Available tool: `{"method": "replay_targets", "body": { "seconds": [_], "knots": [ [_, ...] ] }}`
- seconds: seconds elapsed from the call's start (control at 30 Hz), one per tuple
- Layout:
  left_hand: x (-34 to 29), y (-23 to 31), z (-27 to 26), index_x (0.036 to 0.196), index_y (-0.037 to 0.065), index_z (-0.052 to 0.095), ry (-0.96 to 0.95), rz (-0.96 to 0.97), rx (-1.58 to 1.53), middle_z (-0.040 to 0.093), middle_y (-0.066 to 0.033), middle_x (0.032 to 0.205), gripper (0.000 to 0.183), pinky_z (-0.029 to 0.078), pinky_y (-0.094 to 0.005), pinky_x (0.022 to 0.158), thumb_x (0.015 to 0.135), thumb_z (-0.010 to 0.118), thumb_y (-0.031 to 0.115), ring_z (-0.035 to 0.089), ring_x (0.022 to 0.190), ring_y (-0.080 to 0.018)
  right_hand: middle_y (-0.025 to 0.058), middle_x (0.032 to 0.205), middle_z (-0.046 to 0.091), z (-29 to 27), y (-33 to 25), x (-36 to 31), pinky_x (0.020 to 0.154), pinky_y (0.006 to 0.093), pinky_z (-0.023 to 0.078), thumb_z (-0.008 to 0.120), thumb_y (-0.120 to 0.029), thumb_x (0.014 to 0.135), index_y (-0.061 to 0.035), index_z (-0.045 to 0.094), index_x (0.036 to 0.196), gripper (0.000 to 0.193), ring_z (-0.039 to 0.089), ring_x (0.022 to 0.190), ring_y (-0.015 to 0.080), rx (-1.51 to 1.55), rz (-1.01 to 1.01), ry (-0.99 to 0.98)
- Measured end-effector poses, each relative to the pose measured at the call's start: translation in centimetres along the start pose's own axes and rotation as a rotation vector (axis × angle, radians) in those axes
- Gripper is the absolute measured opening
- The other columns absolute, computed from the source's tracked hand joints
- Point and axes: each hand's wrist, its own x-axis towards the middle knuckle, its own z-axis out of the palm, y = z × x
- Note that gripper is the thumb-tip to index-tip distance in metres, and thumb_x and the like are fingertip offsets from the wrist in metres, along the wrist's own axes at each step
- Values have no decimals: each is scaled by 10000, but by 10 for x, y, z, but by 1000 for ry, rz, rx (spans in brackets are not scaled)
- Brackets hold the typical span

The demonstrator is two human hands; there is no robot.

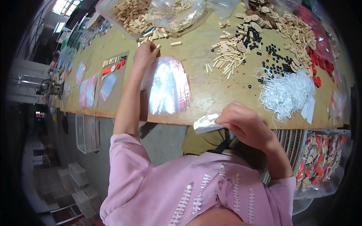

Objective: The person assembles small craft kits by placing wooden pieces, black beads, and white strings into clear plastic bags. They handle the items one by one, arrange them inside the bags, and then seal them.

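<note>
My left hand (145, 54) reaches far across the table to loose small wooden blocks (154, 34) spilling from a bag, its fingers pinched on one or more of them. My right hand (245, 122) is near the table's front edge and grips a small clear plastic bag (205, 123) by its top. A stack of clear zip bags (166, 88) lies between the two hands.
On the wooden table (211, 90) lie pale sticks (228, 56), black beads (275, 60), wooden discs (254, 19), red pieces (315, 71) and a tangle of white string (288, 92). A sample board (111, 81) sits left. A bin of filled packets (320, 158) stands at the right.
</note>
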Motion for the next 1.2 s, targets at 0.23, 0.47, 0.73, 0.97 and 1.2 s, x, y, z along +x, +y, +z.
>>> {"method": "replay_targets", "body": {
  "seconds": [0.23, 0.47, 0.73, 0.97, 1.2],
  "knots": [
    [7, 50, 6, 1099, 34, 749, 14, 377, -47, 734, -135, 971, 238, 555, -378, 774, 897, 760, 161, 710, 846, -279, 113, 909, 593, -2, -1, 1, 787, 403, 505, 662, 75, 803, -40, 673, 968, 201, 603, 913, 314, -177, -4, 36],
    [-28, 88, -21, 1157, 38, 685, -393, 217, -956, 724, -28, 968, 206, 516, -247, 766, 1021, 678, 193, 655, 867, -84, 139, 954, 646, -18, -5, -2, 786, 391, 523, 671, 70, 829, -7, 692, 974, 166, 635, 918, 322, -347, 28, 197],
    [-135, 193, -96, 982, 5, 701, -516, 585, -502, 623, -102, 735, 151, 488, -292, 621, 864, 707, 98, 602, 653, -161, 185, 1125, 641, -13, -26, 7, 937, 411, 515, 604, -14, 848, 8, 664, 967, 135, 633, 1094, 359, -543, -20, 230],
    [-99, 199, -75, 1049, 14, 709, -529, 531, -674, 706, -96, 838, 190, 542, -354, 698, 900, 692, 129, 690, 753, -215, 230, 1184, 646, -12, -20, -12, 968, 431, 524, 595, 68, 827, 28, 662, 993, 183, 635, 1132, 393, -447, 75, 264],
    [19, 172, 32, 1125, 46, 709, -274, 551, -272, 753, -119, 945, 275, 568, -362, 778, 874, 709, 159, 729, 842, -233, 209, 1170, 652, -16, -25, -28, 948, 431, 532, 622, 92, 811, 21, 679, 999, 209, 637, 1125, 387, -384, 149, 304]
  ]
}}
